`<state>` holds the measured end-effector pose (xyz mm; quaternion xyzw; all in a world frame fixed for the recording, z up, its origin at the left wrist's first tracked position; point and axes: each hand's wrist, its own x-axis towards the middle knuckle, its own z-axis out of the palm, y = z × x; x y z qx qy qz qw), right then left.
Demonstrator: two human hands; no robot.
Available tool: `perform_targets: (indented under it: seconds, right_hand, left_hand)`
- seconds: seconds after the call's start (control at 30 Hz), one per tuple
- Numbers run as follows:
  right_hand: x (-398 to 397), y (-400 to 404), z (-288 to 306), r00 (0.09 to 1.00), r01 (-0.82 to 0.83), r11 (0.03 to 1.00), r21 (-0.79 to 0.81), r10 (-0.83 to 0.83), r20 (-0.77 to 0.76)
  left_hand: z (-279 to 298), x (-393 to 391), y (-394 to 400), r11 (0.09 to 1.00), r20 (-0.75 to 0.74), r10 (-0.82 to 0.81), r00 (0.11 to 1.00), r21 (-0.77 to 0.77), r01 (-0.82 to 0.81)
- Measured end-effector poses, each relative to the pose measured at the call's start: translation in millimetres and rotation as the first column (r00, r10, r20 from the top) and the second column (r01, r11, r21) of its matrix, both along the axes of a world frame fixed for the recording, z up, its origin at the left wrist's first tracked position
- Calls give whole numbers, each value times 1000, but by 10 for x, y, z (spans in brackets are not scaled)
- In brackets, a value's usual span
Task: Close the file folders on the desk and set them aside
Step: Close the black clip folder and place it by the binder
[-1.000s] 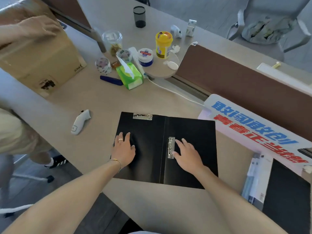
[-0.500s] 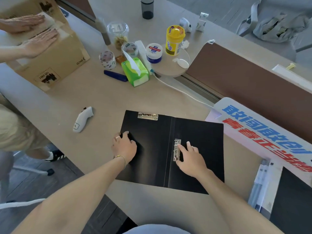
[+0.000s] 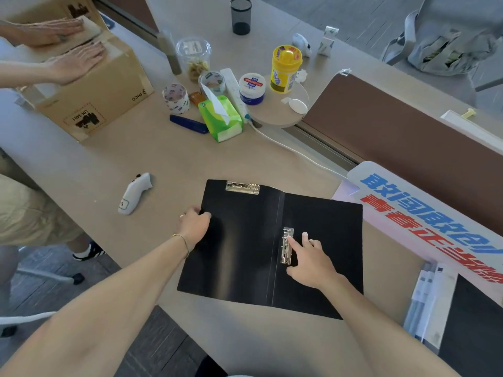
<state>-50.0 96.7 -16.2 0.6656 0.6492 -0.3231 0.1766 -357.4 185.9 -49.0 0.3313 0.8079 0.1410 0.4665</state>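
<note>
- A black file folder (image 3: pixel 245 240) lies open and flat on the matte tan bench (image 3: pixel 168 161), near its front edge; its smooth, faintly glossy covers form a wide rectangle split by a straight spine crease.
- A shiny metal clip (image 3: pixel 242 187) sits at the top edge of the left cover; a second, narrow metal clamp (image 3: pixel 286 245) runs upright on the right cover just beside the spine.
- The left hand (image 3: pixel 194 227) is at the left cover's outer edge, fingers curled around that edge, thumb on top of the black surface. A thin ring and a fine bracelet show on it.
- The right hand (image 3: pixel 310 261) rests on the right cover, fingers loosely spread, the index fingertip touching the upright clamp.
- At the far right a long sign (image 3: pixel 424 221) with bold blue and red characters lies beside the folder, its near end touching or just over the right cover's corner.
- A small white plastic handheld device (image 3: pixel 133 193) lies on the bench to the left of the folder, well apart.
- Farther back: a soft green tissue pack (image 3: pixel 221 119), two tape rolls (image 3: pixel 176 97), a round white-and-blue tub (image 3: pixel 251 88), a yellow-lidded jar (image 3: pixel 285 68) and a black mesh cup (image 3: pixel 241 14).
- Another person's flat hands (image 3: pixel 73 61) press on a brown cardboard box (image 3: pixel 100 96) at the upper left.
</note>
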Motion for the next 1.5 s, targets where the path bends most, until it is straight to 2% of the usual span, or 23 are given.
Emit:
perform_targets:
  seconds: [0.17, 0.3, 0.4, 0.57, 0.67, 0.8, 0.83, 0.87, 0.93, 0.97, 1.0, 1.1, 1.17, 1.33, 1.43, 1.5]
  right_hand:
    - [5, 27, 13, 1000, 5, 1000, -16, -5, -5]
    - [-8, 12, 0, 1000, 19, 1000, -10, -19, -11]
    - [-10, -7, -8, 999, 31, 999, -4, -31, -20]
    - [-76, -51, -13, 997, 76, 997, 16, -75, -32]
    - [-139, -91, -5, 991, 124, 991, 41, -121, -62]
    - [-129, -150, 60, 964, 213, 976, 48, -201, -175]
    - [-118, -167, 88, 930, 277, 960, 28, -261, -257]
    - [-99, -195, 108, 859, 374, 927, -25, -357, -367]
    - [-25, -287, 153, 619, 567, 802, -190, -567, -544]
    - [25, -343, 147, 507, 636, 733, -240, -632, -586]
    - [117, -423, 143, 433, 696, 672, -252, -673, -600]
    - [445, -698, 152, 353, 823, 539, -178, -731, -584]
    - [686, -885, 206, 355, 866, 491, -95, -738, -574]
    - [1100, -1183, 315, 497, 848, 515, 122, -695, -520]
    - [1129, -1281, 305, 611, 772, 611, 175, -636, -472]
    - [1080, -1340, 260, 692, 691, 701, 179, -569, -445]
  left_hand:
    - [29, 51, 3, 999, -5, 52, 999, -5, -52]
    - [111, 17, -93, 999, -52, -39, 998, 1, 39]
    - [244, 93, -172, 995, -27, -82, 996, 63, 84]
    - [562, 273, -356, 921, -300, -274, 914, 192, 339]
    - [848, 340, -395, 884, -389, -310, 868, 219, 414]
    - [1408, 490, -422, 785, -479, -326, 815, 343, 515]
    - [1547, 557, -432, 767, -472, -336, 815, 365, 528]
    - [1676, 638, -445, 752, -456, -353, 817, 382, 538]
    - [1844, 833, -471, 725, -394, -413, 821, 403, 558]
    - [1879, 929, -492, 712, -350, -450, 821, 414, 567]
    - [1882, 1054, -533, 700, -301, -491, 818, 424, 575]
    - [1747, 1444, -734, 672, -193, -588, 785, 425, 607]
    - [1557, 1669, -900, 631, -212, -646, 734, 393, 669]
    - [918, 1907, -1212, 493, -335, -784, 522, 174, 852]
    - [642, 1872, -1261, 460, -344, -828, 444, 36, 887]
    - [537, 1836, -1270, 462, -342, -837, 428, -20, 887]
